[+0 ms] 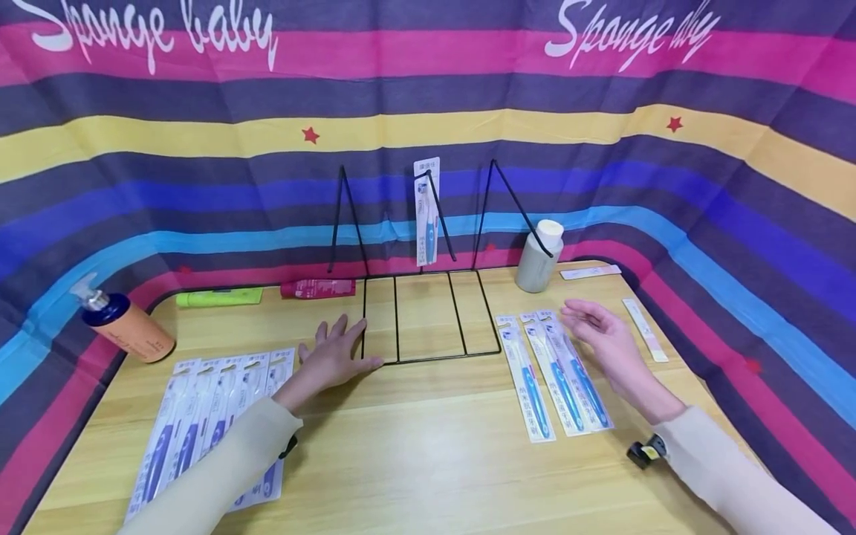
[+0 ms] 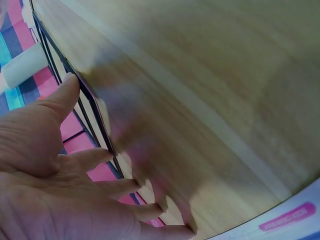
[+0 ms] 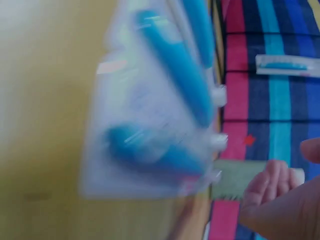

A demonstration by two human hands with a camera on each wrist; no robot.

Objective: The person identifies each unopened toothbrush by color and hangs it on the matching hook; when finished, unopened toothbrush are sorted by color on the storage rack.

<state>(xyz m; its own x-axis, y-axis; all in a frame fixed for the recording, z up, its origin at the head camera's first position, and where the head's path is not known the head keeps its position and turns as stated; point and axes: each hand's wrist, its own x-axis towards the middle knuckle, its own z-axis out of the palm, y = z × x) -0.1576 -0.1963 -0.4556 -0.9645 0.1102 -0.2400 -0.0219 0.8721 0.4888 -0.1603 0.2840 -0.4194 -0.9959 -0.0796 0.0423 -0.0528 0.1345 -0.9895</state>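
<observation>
My left hand (image 1: pixel 334 353) rests, fingers spread, at the left front corner of a black wire rack (image 1: pixel 441 360). In the left wrist view its thumb lies right at the rack's bar (image 2: pixel 87 92). One blue packaged toothbrush (image 1: pixel 426 215) hangs on the rack's middle hook. Several packaged toothbrushes with blue handles (image 1: pixel 563 375) lie on the table beside my right hand (image 1: pixel 605 338). That hand holds nothing, its fingers loosely bent close to the upper end of the rightmost package. In the right wrist view the blue toothbrush packages (image 3: pixel 150 110) look blurred.
Several purple toothbrush packages (image 1: pixel 200 416) lie under the left forearm. A pump bottle (image 1: pixel 137 331), a green tube (image 1: pixel 221 297) and a pink tube (image 1: pixel 318 288) are at the back left. A white-capped bottle (image 1: pixel 537 260) and two narrow packets (image 1: pixel 645 330) are at the right.
</observation>
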